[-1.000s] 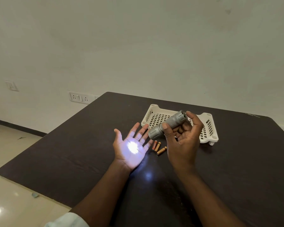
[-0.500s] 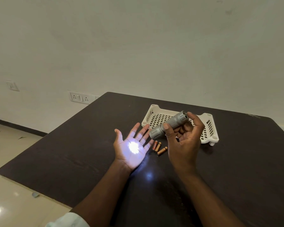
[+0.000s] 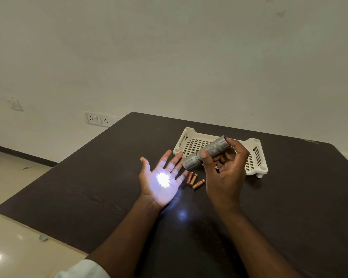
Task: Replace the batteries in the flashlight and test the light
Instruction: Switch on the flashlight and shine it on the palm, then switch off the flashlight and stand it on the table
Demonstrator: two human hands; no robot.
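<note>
I see the right hand (image 3: 225,171), centre right of the frame, gripping a grey metal flashlight (image 3: 206,154) between thumb and curled fingers, raised above the dark table (image 3: 88,187). The flashlight lies tilted, head end lower left, tail cap upper right. It is lit: a bright white spot falls on the palm of the left hand (image 3: 162,181), which lies flat with palm up and fingers spread straight, holding nothing. A fainter glare shows on the tabletop below the left wrist. Three orange-brown batteries (image 3: 193,179) lie on the table between the two hands, apart from the flashlight. A white slotted plastic tray (image 3: 258,157) stands on the table behind the right hand. A wall socket (image 3: 97,118) sits at centre left.
</note>
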